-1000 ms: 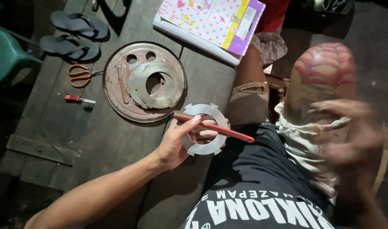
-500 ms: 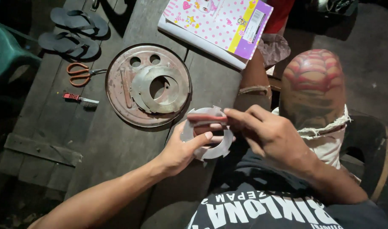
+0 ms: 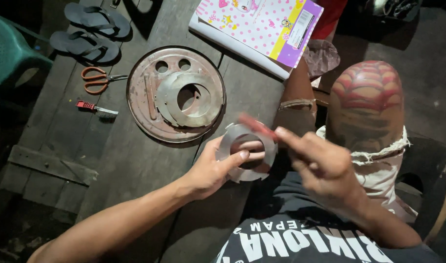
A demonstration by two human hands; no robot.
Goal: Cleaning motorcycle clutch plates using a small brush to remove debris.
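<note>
- A notched, ring-shaped grey metal disc (image 3: 247, 152) is gripped by the left hand (image 3: 210, 170), thumb on the front face, fingers poking through the centre hole, just off the edge of the dark wooden table (image 3: 111, 160).
- A thin red stick-like tool (image 3: 258, 127) is pinched in the right hand's (image 3: 320, 163) fingertips and laid against the disc's upper rim; it's pretty blurred.
- A round rusty metal plate (image 3: 145, 109) with cut grey rings is seen nearby, orange-handled scissors (image 3: 96, 80) further left.

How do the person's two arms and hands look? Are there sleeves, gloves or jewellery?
Both forearms are bare, with no sleeves reaching them. The left hand wears no glove, ring or watch that can be seen. The right hand is blurred, also without a glove; any ring cannot be told. No wristband shows on either wrist.
</note>
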